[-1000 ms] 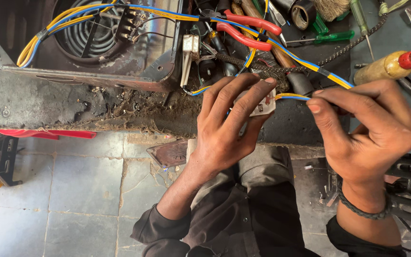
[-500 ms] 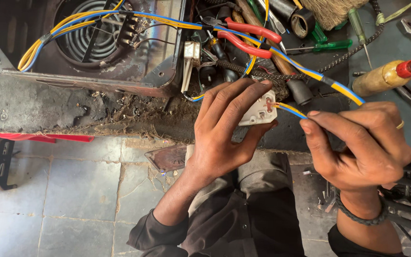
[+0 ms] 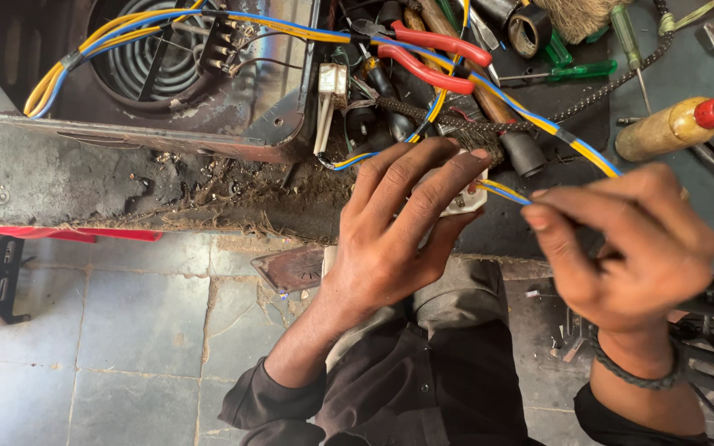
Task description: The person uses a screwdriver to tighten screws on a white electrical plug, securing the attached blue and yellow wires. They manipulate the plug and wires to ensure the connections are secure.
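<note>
Grimy dark workbench, cracked grey stone-tile floor, daylight

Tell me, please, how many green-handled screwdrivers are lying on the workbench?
2: one green-handled screwdriver lies crosswise beside the black tape roll; another points down to its right. More may hide under the tool pile.

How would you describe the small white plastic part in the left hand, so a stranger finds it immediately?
Start at the dark, dirty workbench edge. The left hand grips a small white plastic connector block there. Unlike the tools around it, it is white, and yellow and blue wires enter it.
</note>
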